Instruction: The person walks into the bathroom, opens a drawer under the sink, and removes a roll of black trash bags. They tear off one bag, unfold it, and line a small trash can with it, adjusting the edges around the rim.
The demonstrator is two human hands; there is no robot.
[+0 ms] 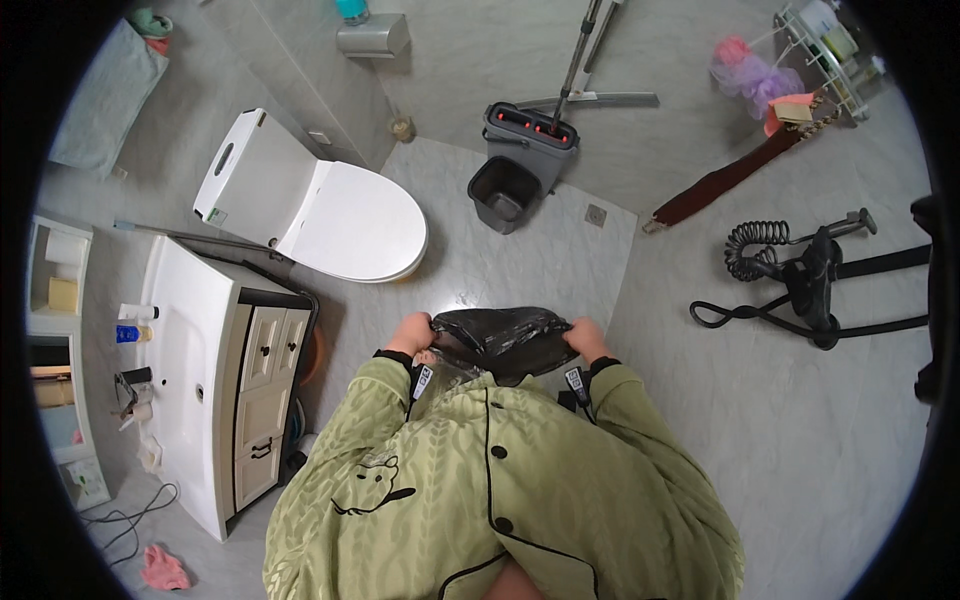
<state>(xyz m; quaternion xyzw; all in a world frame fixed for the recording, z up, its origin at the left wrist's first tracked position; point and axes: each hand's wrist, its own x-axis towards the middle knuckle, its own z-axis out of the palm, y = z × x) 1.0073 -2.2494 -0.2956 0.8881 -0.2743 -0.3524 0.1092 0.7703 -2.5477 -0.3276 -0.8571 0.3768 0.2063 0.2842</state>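
A black plastic bag (502,337) is stretched between my two hands in front of my body, its mouth partly spread. My left hand (412,334) grips the bag's left edge, and my right hand (588,339) grips its right edge. Farther ahead on the tiled floor stands a dark, square-mouthed waste bin (504,193), with no bag visible in it. It stands against a grey mop bucket (532,135) that has a mop handle (576,64) rising from it. The bag's lower part is partly hidden by my green top.
A white toilet (356,221) with its lid down stands ahead on the left. Nearer on the left is a washbasin cabinet (262,390). A floor drain (595,216) lies right of the bin. Black shower fittings (814,277) and a corner rack (825,60) are on the right.
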